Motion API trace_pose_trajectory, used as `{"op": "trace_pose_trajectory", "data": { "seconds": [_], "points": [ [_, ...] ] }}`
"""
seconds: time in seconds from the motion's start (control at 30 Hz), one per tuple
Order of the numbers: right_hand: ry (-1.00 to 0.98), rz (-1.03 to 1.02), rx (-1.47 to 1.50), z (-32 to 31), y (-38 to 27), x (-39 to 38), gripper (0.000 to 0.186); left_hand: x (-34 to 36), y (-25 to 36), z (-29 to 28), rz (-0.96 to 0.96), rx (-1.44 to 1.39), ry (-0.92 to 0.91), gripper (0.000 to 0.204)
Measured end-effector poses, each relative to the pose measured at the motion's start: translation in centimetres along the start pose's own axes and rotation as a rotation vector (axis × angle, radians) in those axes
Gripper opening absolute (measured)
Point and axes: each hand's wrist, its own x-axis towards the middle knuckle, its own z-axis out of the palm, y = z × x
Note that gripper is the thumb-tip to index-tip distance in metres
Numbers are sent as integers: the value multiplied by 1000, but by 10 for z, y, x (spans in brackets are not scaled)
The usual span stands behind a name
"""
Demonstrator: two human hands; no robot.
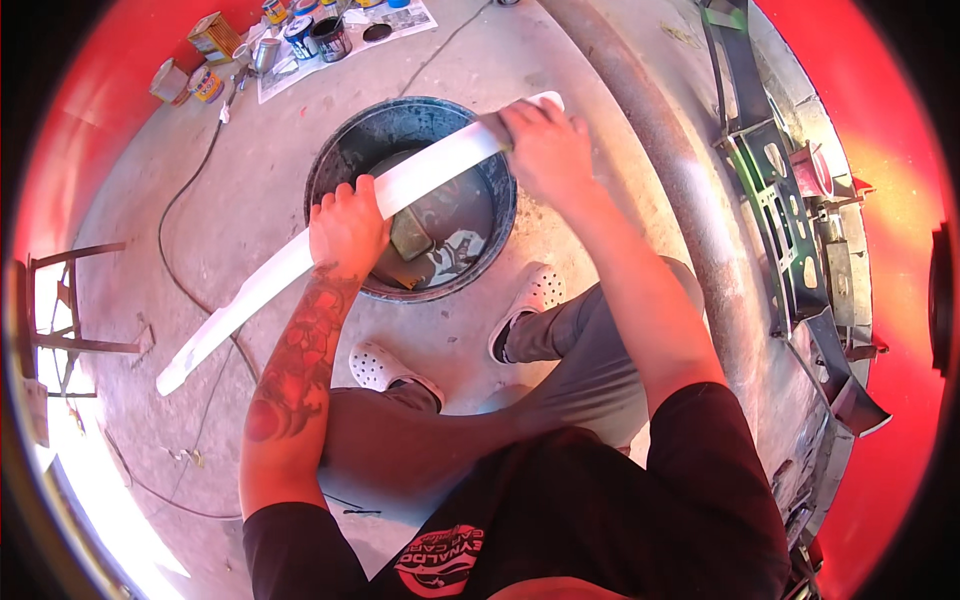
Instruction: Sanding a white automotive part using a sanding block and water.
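Observation:
A long white strip slants from lower left to upper right over a round black tub. My left hand is closed round its middle. Near the upper-right end, my right hand has bent fingers on a small dark pad pressed against the strip; the pad is partly hidden. Inside the tub are murky liquid and a greenish block, below the strip.
Paint cans stand on paper at the upper left. A cable crosses the floor. A metal stand is at left. Dark metal and plastic parts line the right side. My feet in white clogs are below the tub.

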Motion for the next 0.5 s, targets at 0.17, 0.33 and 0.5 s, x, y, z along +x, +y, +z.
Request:
{"op": "trace_pose_trajectory", "data": {
  "seconds": [0.17,0.33,0.5],
  "points": [
    [-119,195,-17,3,29,23,41,2,2,4,-4,6,-1,38],
    [-11,22,28,14,19,12,38,-1,-1,1,9,15,33,37],
    [-14,329,228,26,54,32,40,2,2,-1,6,5,29,38]
  ]
}}
